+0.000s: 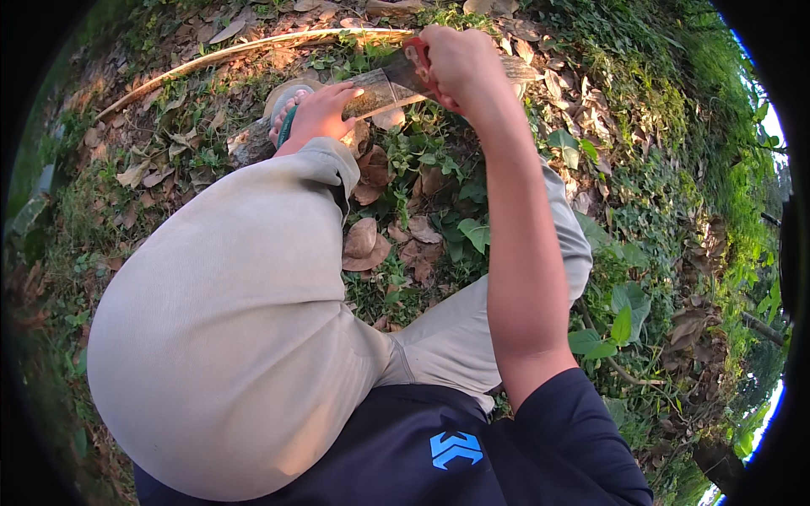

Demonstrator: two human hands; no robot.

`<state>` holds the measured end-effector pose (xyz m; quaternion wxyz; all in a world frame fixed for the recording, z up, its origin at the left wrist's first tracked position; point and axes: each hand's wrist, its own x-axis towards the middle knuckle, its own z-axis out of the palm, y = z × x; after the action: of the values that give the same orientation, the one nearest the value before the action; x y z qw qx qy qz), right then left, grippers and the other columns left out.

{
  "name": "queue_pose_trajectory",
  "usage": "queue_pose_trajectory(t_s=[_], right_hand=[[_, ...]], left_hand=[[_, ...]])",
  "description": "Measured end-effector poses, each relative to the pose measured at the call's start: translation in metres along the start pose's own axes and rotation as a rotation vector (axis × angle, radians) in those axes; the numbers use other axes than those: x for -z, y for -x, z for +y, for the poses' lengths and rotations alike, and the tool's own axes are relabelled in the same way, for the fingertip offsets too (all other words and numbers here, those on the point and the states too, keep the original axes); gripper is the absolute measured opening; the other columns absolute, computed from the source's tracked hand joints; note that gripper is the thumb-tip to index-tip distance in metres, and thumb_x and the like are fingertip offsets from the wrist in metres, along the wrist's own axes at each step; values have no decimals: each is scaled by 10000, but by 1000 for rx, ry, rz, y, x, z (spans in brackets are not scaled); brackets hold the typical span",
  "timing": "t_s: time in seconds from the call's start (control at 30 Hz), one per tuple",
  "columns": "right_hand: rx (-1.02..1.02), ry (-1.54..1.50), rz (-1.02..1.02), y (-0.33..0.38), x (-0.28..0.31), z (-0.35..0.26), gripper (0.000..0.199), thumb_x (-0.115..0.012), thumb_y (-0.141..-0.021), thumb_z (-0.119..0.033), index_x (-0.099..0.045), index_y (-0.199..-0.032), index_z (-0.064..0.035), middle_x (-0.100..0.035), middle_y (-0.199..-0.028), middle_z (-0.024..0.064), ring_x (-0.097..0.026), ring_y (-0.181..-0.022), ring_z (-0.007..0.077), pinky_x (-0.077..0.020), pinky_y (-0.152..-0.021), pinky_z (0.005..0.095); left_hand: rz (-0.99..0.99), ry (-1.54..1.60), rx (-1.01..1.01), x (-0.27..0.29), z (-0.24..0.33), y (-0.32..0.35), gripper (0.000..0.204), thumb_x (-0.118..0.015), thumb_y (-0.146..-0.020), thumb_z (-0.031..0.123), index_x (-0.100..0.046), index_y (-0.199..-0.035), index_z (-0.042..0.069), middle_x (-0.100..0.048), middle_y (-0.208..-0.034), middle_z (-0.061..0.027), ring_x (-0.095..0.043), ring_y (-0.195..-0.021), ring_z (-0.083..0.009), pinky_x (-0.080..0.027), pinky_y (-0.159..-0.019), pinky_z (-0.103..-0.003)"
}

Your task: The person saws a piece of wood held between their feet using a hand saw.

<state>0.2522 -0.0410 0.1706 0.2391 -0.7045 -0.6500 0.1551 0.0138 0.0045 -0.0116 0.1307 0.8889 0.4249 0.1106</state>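
My right hand (462, 66) is closed around the red handle (417, 56) of what looks like a hand saw. Its dark blade (403, 76) lies across a piece of wood (375, 98), where a thin dark line crosses the surface. To the left of the blade, my left hand (325, 111) rests on the wood, its fingers spread and pressing down. A teal band (287, 126) shows just beside that hand; whether it is on my wrist or on a foot I cannot tell. My right fist hides part of the handle.
A long, curved pale strip of wood (245, 52) lies beyond the piece. Dry leaves (364, 244) and low green plants (620, 325) cover the ground. My bent left leg (228, 312) fills the near left, and my right leg (456, 333) stretches under my right arm.
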Motion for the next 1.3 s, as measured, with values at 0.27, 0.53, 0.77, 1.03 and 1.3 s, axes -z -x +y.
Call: queue_pose_trajectory(t_s=[0.27,0.53,0.77,1.03,1.3], right_hand=[[-200,-918,271,152,-146,73,346,-583,-1030,-219,-531,-766,-1,-433,-569,90,-471,-537,126,-376,-523,339],[-355,-888,213,236,-65,24,415,-537,-1078,-264,-503,-715,-67,-464,-600,-36,-382,-511,39,-292,-475,234],[-407,-378,-90,46,9,-21,463,-589,-930,-327,-708,-957,120,-711,-906,287,-696,-821,352,-527,-792,438],[-332,-359,125,1,-73,12,441,-569,-910,-338,-757,-927,60,-698,-740,256,-691,-726,391,-531,-763,473],[-227,-783,223,247,-116,55,291,-569,-1035,-199,-554,-803,-23,-508,-614,24,-457,-547,94,-358,-511,309]], left_hand=[[-38,-9,62,5,18,-8,572,-796,-815,247,-639,-1363,206,-611,-1440,-32,-568,-1340,-262,-454,-1098,-430],[-34,20,6,5,3,6,582,-811,-793,233,-625,-1344,218,-589,-1459,-27,-566,-1339,-267,-432,-1096,-520],[49,29,3,14,-2,13,540,-793,-803,205,-655,-1325,219,-598,-1467,-24,-584,-1321,-251,-469,-1081,-431],[-17,46,-6,7,13,1,547,-790,-807,202,-642,-1334,206,-597,-1466,-33,-563,-1342,-265,-456,-1096,-430],[-34,-6,28,8,11,2,513,-833,-793,218,-662,-1277,203,-602,-1441,-29,-578,-1318,-254,-464,-1081,-439]])
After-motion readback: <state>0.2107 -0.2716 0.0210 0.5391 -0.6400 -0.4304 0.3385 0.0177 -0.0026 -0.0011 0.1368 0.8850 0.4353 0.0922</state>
